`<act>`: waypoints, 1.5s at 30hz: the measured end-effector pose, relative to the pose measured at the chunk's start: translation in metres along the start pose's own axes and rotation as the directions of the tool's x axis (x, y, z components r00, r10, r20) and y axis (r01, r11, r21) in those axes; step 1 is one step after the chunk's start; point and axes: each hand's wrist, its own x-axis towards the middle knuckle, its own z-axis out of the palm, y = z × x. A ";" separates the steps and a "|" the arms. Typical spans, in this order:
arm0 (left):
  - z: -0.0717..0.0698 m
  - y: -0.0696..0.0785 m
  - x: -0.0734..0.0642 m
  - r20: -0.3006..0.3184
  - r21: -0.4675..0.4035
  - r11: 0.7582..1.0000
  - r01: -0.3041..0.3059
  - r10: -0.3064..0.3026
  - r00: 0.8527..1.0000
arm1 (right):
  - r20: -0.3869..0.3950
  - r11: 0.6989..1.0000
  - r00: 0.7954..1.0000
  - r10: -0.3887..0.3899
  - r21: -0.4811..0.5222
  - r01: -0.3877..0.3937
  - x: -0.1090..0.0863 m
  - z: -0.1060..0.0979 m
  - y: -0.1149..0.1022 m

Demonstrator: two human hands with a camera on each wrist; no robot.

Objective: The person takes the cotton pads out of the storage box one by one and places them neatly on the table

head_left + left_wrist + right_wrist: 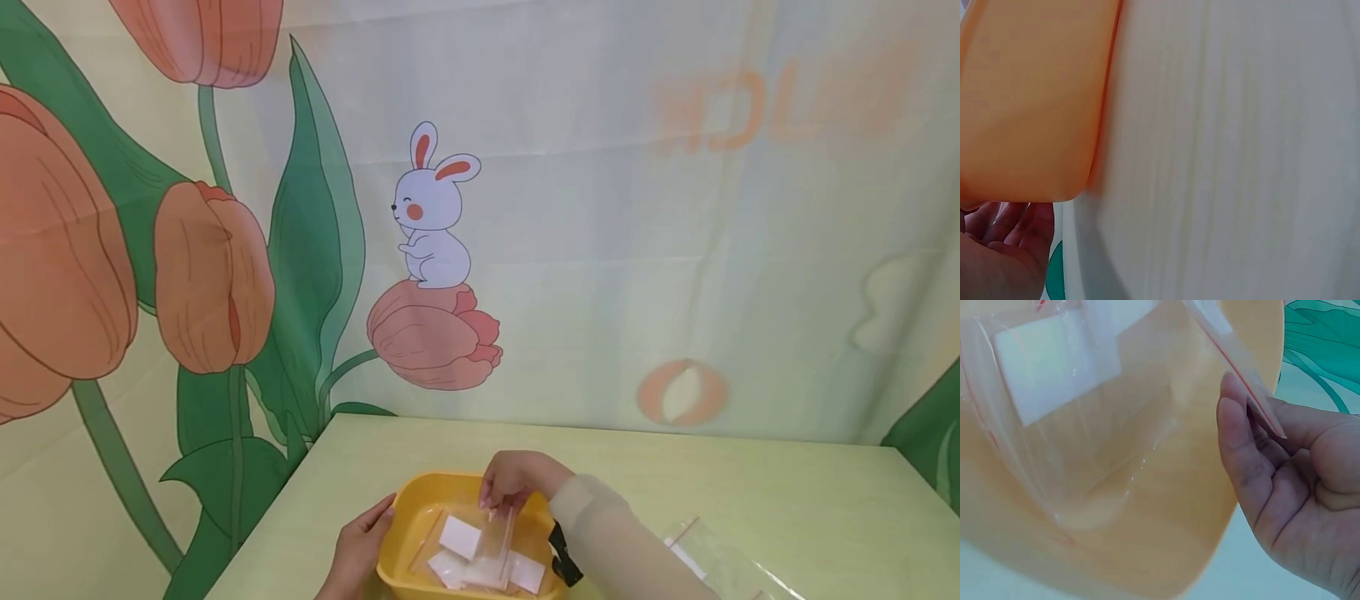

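At the bottom of the head view, a yellow plastic basin (400,533) holds several clear zip bags and white square pieces (460,537). My left hand (356,552) grips the basin's left side, and its fingers lie against the outer wall in the left wrist view. Above the basin, my right hand (517,478) pinches a clear zip bag (495,546) by its red-striped top edge between thumb and fingers. The bag hangs down into the basin. Seen from the right wrist, another clear bag with a white square piece (1054,365) lies beside it.
The basin stands on a pale table (615,458). More clear zip bags (731,558) lie on the table at the right, partly behind the right sleeve (630,533). A black strap (564,557) is at the right wrist. Behind hangs a printed curtain (570,250) with tulips and a rabbit.
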 end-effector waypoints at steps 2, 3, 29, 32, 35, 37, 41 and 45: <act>0.000 -0.001 0.000 0.003 -0.007 1.000 -0.002 0.002 1.000 | -0.012 1.000 1.000 -0.007 -0.011 0.006 -0.001 -0.001 0.001; 0.001 -0.001 0.000 0.005 -0.008 1.000 -0.002 0.002 1.000 | -0.017 1.000 1.000 -0.008 -0.013 0.008 -0.002 -0.002 0.002; -0.001 0.001 0.000 -0.006 -0.007 1.000 0.013 -0.013 1.000 | -0.099 0.984 0.979 -0.176 -0.011 0.176 -0.043 -0.042 0.025; 0.000 0.000 0.000 -0.007 -0.006 1.000 0.017 -0.017 1.000 | -0.097 0.981 0.976 -0.193 0.016 0.195 -0.049 -0.045 0.031; 0.000 0.000 0.000 -0.005 -0.010 1.000 0.009 -0.009 1.000 | -0.080 0.976 0.974 -0.210 0.047 0.214 -0.054 -0.050 0.038; 0.000 0.000 0.000 -0.003 -0.009 1.000 0.009 -0.009 1.000 | -0.070 0.972 0.973 -0.218 0.072 0.223 -0.058 -0.053 0.041; -0.001 0.000 0.000 0.005 -0.011 1.000 0.010 -0.010 1.000 | -0.049 0.960 0.972 -0.230 0.149 0.235 -0.067 -0.058 0.048; -0.001 0.001 0.000 0.007 -0.001 1.000 0.011 -0.011 1.000 | -0.045 0.939 0.968 -0.246 0.236 0.250 -0.075 -0.062 0.060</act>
